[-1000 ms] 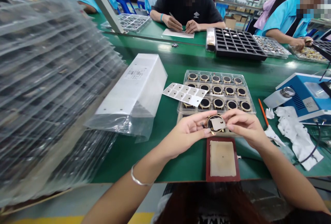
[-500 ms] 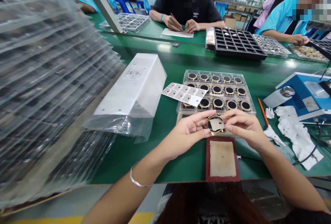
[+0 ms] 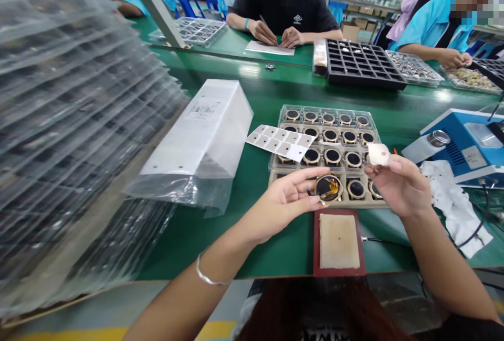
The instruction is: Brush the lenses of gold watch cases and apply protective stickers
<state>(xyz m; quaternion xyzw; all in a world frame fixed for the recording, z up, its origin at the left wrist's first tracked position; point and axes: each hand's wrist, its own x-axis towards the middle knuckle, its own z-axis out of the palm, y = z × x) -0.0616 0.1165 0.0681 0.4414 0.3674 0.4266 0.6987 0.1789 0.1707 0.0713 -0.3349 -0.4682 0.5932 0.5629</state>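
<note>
My left hand is closed on a gold-rimmed watch case, gripping it by its edge. The case faces up and shows a dark inside with an orange flex strip. Off to the right, my right hand pinches a pale, roundish sticker with a small dark square on it. Both hands are above a clear tray holding rows of watch cases with dark round faces. Across the tray's left part lies a sheet of stickers. Nearest me is a red-framed pad with a beige top.
Stacked plastic trays rise on the left, beside a white plastic-wrapped box. On the right are a blue machine, a metal-capped bottle and crumpled white tissue. A black compartment tray and co-workers are across the bench.
My right hand has moved right and up, away from the watch case, with the pale sticker in its fingers. The case's inside is now uncovered. My left hand stays in place.
</note>
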